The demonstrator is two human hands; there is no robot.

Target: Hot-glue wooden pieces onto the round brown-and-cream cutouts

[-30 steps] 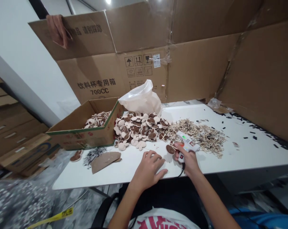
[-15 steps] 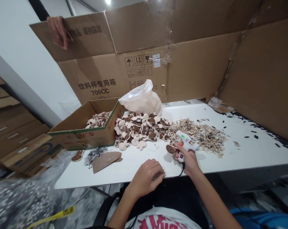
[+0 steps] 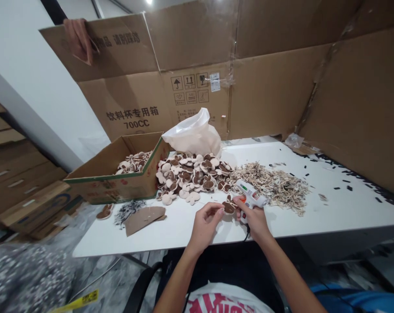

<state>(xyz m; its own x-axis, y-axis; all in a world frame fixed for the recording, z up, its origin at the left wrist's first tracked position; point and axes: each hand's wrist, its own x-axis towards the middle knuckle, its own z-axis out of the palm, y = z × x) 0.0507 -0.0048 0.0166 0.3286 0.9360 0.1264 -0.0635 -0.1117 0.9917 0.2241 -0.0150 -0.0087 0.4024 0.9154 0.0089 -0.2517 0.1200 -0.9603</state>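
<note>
My right hand (image 3: 253,219) is closed around a white hot glue gun (image 3: 249,191), its cord hanging toward the table's front edge. Between the thumb and fingers of that same hand is a brown bunny-shaped felt piece (image 3: 228,208) with a pale outline. My left hand (image 3: 206,224) is pinched together at the left side of this piece; what its fingertips hold is too small to make out. Just behind my hands lies a heap of similar brown and cream felt pieces (image 3: 192,176). A pile of thin beige strips (image 3: 281,187) spreads behind the glue gun.
A green-edged cardboard box (image 3: 115,184) with more felt pieces stands at left, beside a whitish plastic bag (image 3: 197,134). Brown card (image 3: 144,219), black bits (image 3: 127,211) and one felt piece (image 3: 104,211) lie front left. Tall cardboard walls (image 3: 268,95) enclose the back.
My left hand has moved up and forward from the table's front edge to the felt piece, its fingers now pinched there. My right hand has shifted slightly left with the glue gun and piece.
</note>
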